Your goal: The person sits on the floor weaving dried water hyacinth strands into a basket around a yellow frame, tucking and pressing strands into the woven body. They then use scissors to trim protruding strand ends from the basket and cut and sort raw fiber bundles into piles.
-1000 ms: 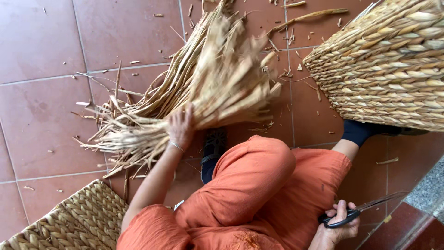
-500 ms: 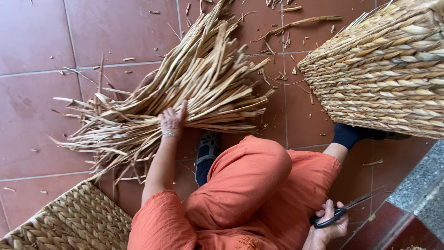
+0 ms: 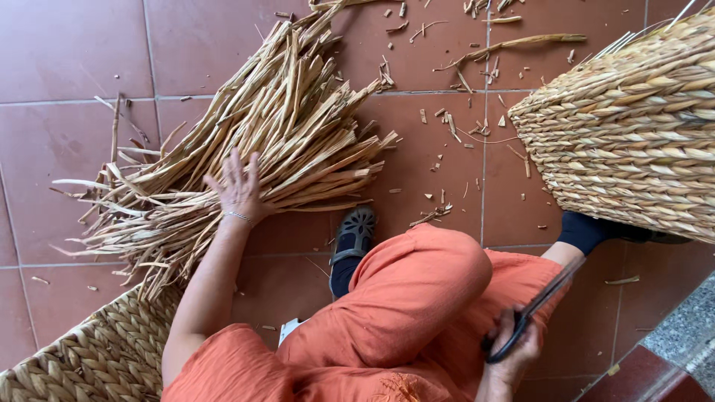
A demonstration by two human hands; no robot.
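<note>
The straw bundle runs lower-left to upper-right on red floor tiles; left hand rests on it, fingers spread (right hand grips scissors).

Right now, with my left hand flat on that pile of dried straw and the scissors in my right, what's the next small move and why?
Probably curl the left hand around a few stalks. It lies open on the dried straw bundle with fingers spread, gripping nothing, while the right hand holds the black scissors by the knee, well away from the straw.
</note>
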